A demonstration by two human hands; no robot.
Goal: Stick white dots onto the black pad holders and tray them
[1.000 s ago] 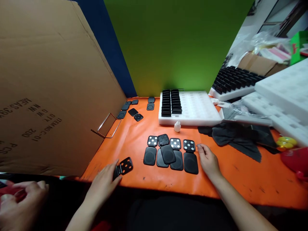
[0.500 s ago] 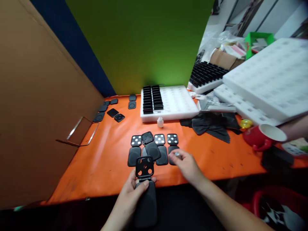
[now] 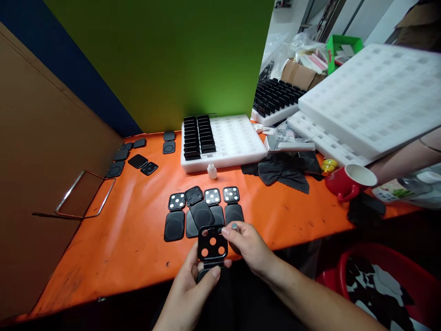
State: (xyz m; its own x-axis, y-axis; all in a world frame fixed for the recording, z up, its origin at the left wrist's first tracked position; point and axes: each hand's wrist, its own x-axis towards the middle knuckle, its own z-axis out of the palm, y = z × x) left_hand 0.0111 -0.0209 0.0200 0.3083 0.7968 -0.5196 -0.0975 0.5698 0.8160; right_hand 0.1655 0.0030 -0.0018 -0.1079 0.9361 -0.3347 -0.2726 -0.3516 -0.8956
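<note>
My left hand [image 3: 193, 280] grips a black hinged folding case [image 3: 212, 257], its upper flap standing up with round holes through which orange shows. My right hand [image 3: 250, 246] is closed at that flap's right edge, thumb at its upper corner; a small grey round-ended piece [image 3: 234, 226] pokes out of the fist, the rest hidden. Just beyond lie several similar black hinged cases, some with white dots in their flaps, such as the left one [image 3: 177, 201] and the right one [image 3: 230, 194]. One plain case [image 3: 201, 215] lies askew across others.
A white foam tray [image 3: 237, 158] with two rows of black pieces stands behind a small white bottle [image 3: 212, 171]. Further right are a dark cloth [image 3: 282, 172], a red mug [image 3: 339, 184] and another person's arm [image 3: 406, 154] beside stacked foam trays [image 3: 372, 101]. A wire frame [image 3: 69, 191] leans left.
My right hand has come left from the row of cases to the flap held in my left hand. The held case is tilted differently, and the whole view has shifted right.
</note>
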